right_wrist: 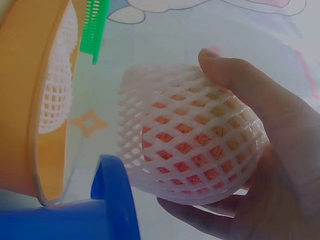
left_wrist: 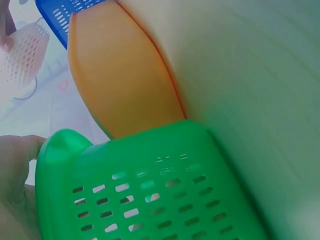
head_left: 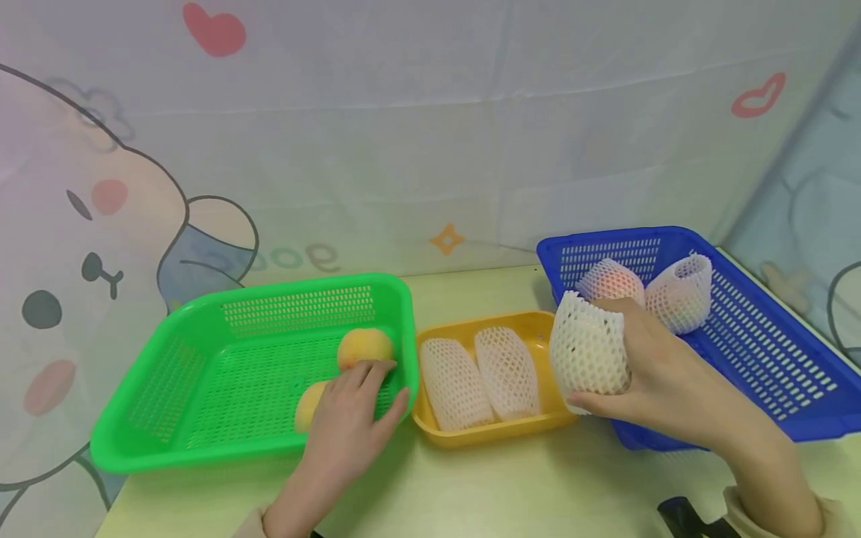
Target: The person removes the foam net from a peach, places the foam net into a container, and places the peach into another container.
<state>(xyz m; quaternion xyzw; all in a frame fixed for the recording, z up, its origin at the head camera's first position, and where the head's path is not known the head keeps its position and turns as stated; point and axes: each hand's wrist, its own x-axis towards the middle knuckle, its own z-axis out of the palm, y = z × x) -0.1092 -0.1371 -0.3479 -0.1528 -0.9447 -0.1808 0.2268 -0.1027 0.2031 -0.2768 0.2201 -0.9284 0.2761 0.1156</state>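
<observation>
My right hand (head_left: 649, 366) grips a peach in a white foam net (right_wrist: 195, 135), with fingers and thumb around one end. It is held up at the near left corner of the blue basket (head_left: 773, 351). Through the mesh in the right wrist view, the peach looks red and yellow. My left hand (head_left: 356, 418) reaches over the near right side of the green basket (head_left: 252, 448), its fingers touching the front of a yellow peach (head_left: 365, 345) and its thumb spread away. A second peach (head_left: 309, 407) lies beside that hand, partly hidden by it.
Between the baskets stands a yellow tray (head_left: 494, 433) with two foam nets, a left one (head_left: 456, 385) and a right one (head_left: 507, 373). The blue basket holds two netted fruits, one (head_left: 612, 282) behind my right hand, another (head_left: 681, 295) farther right. A printed curtain (head_left: 437, 149) hangs behind the table.
</observation>
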